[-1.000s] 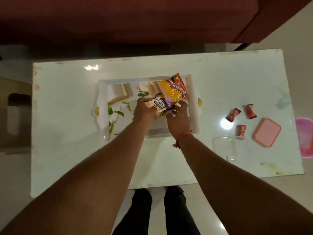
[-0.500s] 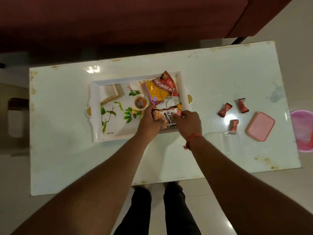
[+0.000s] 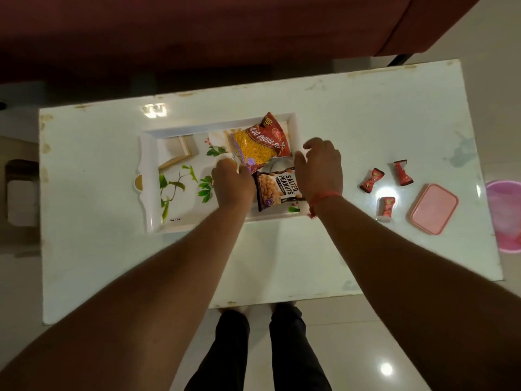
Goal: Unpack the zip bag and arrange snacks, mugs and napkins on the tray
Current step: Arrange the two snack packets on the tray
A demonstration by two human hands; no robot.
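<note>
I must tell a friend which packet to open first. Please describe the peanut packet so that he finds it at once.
On the white table lies a white tray with a leaf print. At its right end, nearer the person, lies the peanut packet, between the two hands. It is dark and shows peanuts, unlike the red and yellow packet beyond it.

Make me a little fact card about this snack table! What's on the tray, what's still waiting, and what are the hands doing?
tray: white tray with a leaf print, on the white table
on the tray: red sev packet at the far side, salted peanuts packet nearer the person
left hand: left hand at the left edge of the peanuts packet; grip hidden
right hand: right hand over the tray's right rim, fingers relaxed, holding nothing
still off the tray: three small red wrapped snacks, pink lid, both to the right
mugs, napkins: none clearly visible
</note>
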